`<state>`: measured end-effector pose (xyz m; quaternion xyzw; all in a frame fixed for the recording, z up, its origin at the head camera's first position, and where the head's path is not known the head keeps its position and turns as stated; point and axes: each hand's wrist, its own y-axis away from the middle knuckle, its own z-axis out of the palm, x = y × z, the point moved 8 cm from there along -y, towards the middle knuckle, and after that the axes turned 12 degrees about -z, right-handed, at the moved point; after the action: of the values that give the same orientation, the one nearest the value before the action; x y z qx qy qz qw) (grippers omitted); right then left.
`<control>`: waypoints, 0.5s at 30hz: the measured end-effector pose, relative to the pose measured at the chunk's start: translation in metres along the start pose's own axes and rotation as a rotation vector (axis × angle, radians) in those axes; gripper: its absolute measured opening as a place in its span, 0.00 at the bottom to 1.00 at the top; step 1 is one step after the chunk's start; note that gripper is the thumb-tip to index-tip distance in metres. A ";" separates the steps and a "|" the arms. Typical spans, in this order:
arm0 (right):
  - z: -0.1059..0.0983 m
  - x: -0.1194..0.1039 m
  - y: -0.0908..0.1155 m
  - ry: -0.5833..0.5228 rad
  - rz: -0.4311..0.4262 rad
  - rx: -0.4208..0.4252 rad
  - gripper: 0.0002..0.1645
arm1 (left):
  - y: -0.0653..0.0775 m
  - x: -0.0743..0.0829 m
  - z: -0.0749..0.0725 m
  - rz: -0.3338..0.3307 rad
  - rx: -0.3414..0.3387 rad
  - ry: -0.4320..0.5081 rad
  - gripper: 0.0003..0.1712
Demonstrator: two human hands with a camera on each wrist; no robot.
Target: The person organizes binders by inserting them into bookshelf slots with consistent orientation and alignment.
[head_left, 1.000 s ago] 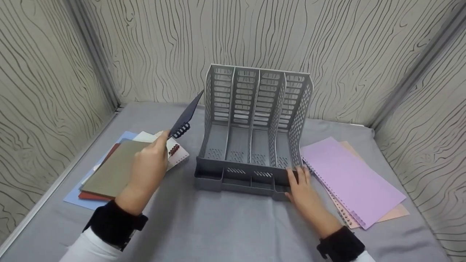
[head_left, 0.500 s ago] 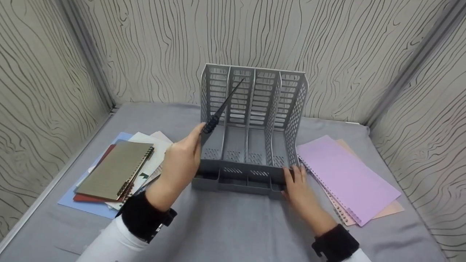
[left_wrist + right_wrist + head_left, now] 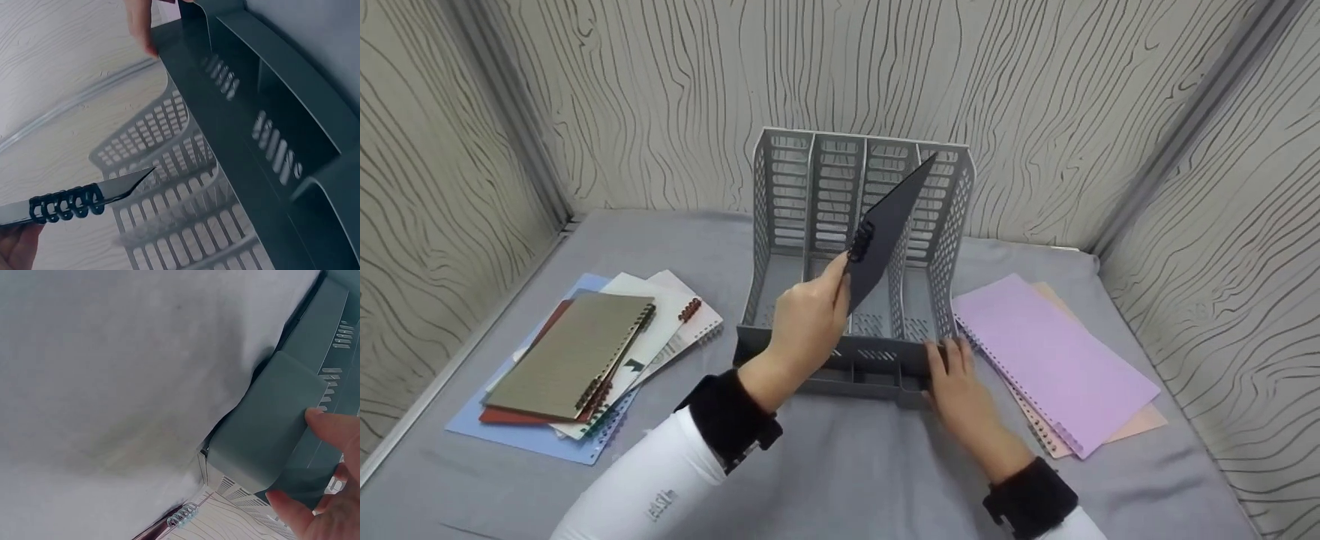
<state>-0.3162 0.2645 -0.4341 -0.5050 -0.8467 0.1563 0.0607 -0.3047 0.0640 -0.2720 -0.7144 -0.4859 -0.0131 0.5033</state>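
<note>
My left hand (image 3: pixel 810 315) pinches a dark spiral notebook (image 3: pixel 894 229) near its bound edge. The notebook slants up and to the right, overlapping the middle compartments of a grey file organizer (image 3: pixel 911 354) in the head view. Its black binding coils (image 3: pixel 66 203) show in the left wrist view, apart from the organizer's front wall. At the organizer's front right corner, my right hand (image 3: pixel 971 409) grips the small front tray, fingers over the wall and thumb on the outside. The right wrist view shows the tray's smooth front (image 3: pixel 270 427) between thumb and fingers. The upright compartments hold nothing visible.
Left of the organizer lies a fanned stack with an olive notebook (image 3: pixel 574 352) on top and red, white and blue ones beneath. To the right, a purple notebook (image 3: pixel 1050 360) overlaps a peach one (image 3: pixel 1140 426). Patterned wall panels (image 3: pixel 870 60) enclose the grey cloth.
My left hand has carried the dark notebook rightward from above the left stack to in front of the organizer's middle compartments. The right hand keeps its hold on the corner.
</note>
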 end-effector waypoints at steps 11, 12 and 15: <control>-0.002 -0.005 0.000 0.028 0.001 -0.006 0.41 | -0.016 0.013 0.041 -0.039 -0.069 0.057 0.17; -0.002 -0.005 0.000 0.037 0.002 -0.005 0.42 | -0.018 0.013 0.045 -0.048 -0.075 0.066 0.18; -0.001 -0.004 0.002 0.047 0.005 0.007 0.42 | -0.022 0.012 0.059 -0.077 -0.104 0.094 0.19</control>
<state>-0.3126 0.2623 -0.4334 -0.5104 -0.8432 0.1474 0.0819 -0.3420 0.1164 -0.2790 -0.7190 -0.4877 -0.0914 0.4868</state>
